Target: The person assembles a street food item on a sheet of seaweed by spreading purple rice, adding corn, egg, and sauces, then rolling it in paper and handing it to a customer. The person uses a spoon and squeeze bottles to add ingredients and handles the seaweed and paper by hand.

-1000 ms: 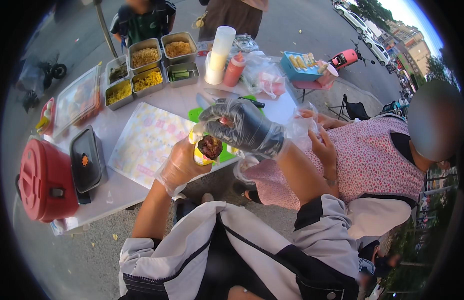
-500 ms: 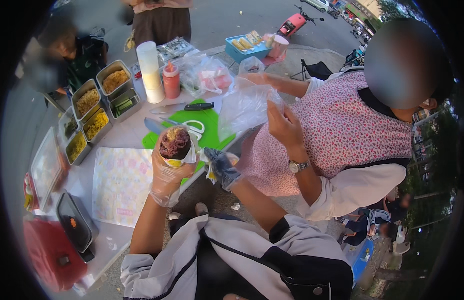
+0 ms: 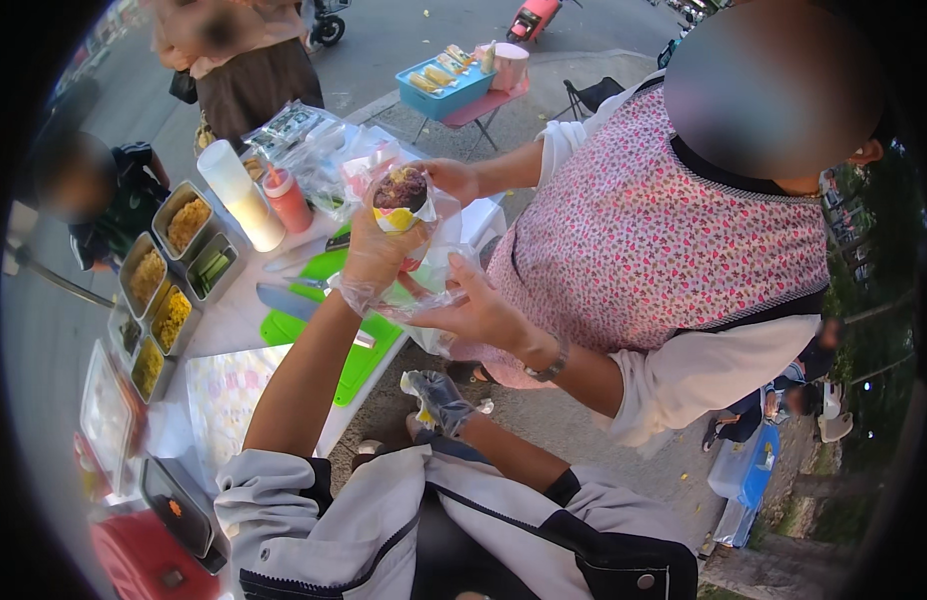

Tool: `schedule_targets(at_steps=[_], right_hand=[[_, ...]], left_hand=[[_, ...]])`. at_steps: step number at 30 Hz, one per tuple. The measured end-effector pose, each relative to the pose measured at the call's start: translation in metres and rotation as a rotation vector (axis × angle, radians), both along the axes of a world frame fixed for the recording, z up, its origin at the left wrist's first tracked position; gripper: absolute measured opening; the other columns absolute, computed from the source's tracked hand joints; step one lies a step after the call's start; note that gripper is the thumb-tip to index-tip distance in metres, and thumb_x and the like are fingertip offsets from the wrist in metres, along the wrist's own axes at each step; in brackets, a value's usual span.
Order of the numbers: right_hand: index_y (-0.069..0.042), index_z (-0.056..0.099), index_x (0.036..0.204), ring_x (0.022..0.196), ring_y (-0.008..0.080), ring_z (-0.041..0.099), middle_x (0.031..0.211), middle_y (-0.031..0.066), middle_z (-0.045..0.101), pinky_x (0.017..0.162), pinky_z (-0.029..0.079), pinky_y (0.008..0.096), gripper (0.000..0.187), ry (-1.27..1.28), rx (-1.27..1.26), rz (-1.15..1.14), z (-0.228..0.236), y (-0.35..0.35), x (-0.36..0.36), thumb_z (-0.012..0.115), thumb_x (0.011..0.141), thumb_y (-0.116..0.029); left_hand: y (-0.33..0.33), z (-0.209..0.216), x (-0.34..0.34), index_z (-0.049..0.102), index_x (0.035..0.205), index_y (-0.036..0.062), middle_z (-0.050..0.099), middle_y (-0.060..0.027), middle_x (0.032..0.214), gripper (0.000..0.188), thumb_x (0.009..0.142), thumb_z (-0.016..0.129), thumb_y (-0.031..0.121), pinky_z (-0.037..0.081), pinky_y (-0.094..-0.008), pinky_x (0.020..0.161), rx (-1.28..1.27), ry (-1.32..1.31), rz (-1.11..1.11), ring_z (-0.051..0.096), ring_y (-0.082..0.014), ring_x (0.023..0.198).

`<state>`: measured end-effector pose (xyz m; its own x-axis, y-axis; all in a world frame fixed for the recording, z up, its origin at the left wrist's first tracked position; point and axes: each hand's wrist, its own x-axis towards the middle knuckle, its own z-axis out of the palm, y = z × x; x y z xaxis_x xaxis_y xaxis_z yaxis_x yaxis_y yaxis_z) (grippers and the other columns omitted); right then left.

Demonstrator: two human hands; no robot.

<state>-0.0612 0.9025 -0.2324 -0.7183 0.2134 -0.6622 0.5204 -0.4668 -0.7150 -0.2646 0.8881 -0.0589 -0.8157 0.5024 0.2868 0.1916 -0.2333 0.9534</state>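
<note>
My left hand, in a clear plastic glove, is raised over the table's right side and closed round a purple rice roll. The roll's dark, grainy top sticks up from a white and yellow wrapper. Facing me, a co-worker holds a clear plastic bag with both hands, at and partly around my left hand. Lower down, beyond the table edge, my right hand wears a dark translucent glove. Its fingers are closed on a crumpled white and yellow scrap, whose kind I cannot make out.
A green cutting board with a knife lies on the table. Metal food tins, a white-filled bottle and a pink sauce bottle stand left of my left hand. A blue basket stands farther off. Other people are beyond the table.
My left hand has carried the rice roll up and to the right, to the bag. The co-worker's hands and bag have come toward it. My right hand has dropped a little lower.
</note>
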Motion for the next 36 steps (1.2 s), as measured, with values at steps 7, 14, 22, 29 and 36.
schedule_targets(at_steps=[7, 14, 22, 29, 36], right_hand=[[-0.009, 0.067, 0.088, 0.052, 0.0092, 0.048, 0.073, -0.0001, 0.059, 0.042, 0.042, 0.0277, 0.024, 0.025, -0.030, -0.020, -0.018, 0.015, 0.005, 0.058, 0.092, -0.030], [-0.008, 0.065, 0.086, 0.055, 0.0088, 0.050, 0.074, 0.0001, 0.060, 0.045, 0.041, 0.0256, 0.018, 0.043, 0.016, -0.152, -0.022, 0.022, -0.008, 0.058, 0.092, -0.024], [-0.007, 0.052, 0.103, 0.047, 0.0146, 0.052, 0.073, 0.0066, 0.060, 0.036, 0.040, 0.0282, 0.016, 0.052, -0.163, -0.159, -0.003, 0.051, -0.035, 0.058, 0.090, -0.015], [-0.009, 0.050, 0.097, 0.043, 0.0145, 0.047, 0.067, 0.0057, 0.053, 0.034, 0.036, 0.0276, 0.009, 0.239, -0.211, -0.178, 0.017, 0.064, -0.077, 0.057, 0.090, -0.012], [-0.007, 0.057, 0.092, 0.067, 0.0132, 0.059, 0.082, 0.0048, 0.060, 0.055, 0.048, 0.0243, 0.005, 0.555, -0.371, -0.131, 0.032, 0.029, -0.083, 0.055, 0.089, -0.010]], left_hand=[[0.017, 0.013, -0.004, 0.050, 0.122, 0.0049, 0.060, -0.0052, 0.103, 0.064, 0.067, 0.082, 0.012, 0.051, -0.0296, 0.079, -0.162, -0.251, -0.146, 0.058, -0.0145, 0.094], [0.046, -0.002, -0.023, 0.053, 0.121, 0.0077, 0.052, -0.0109, 0.113, 0.073, 0.058, 0.088, 0.022, 0.048, -0.0318, 0.080, -0.431, 0.346, 0.004, 0.055, -0.0219, 0.100], [0.077, 0.015, -0.049, 0.062, 0.114, 0.0070, 0.054, -0.0170, 0.123, 0.069, 0.057, 0.082, 0.042, 0.040, -0.0388, 0.097, -0.596, 0.526, 0.116, 0.049, -0.0323, 0.117], [0.050, 0.022, -0.049, 0.051, 0.129, 0.0055, 0.050, -0.0171, 0.130, 0.069, 0.076, 0.069, 0.046, 0.035, -0.0398, 0.102, -0.147, 0.157, 0.016, 0.046, -0.0301, 0.121], [-0.079, -0.095, 0.120, 0.047, 0.134, 0.0078, 0.039, -0.0129, 0.138, 0.045, 0.093, 0.053, 0.026, 0.031, -0.0401, 0.106, -0.096, -0.260, 0.269, 0.036, -0.0273, 0.130]])
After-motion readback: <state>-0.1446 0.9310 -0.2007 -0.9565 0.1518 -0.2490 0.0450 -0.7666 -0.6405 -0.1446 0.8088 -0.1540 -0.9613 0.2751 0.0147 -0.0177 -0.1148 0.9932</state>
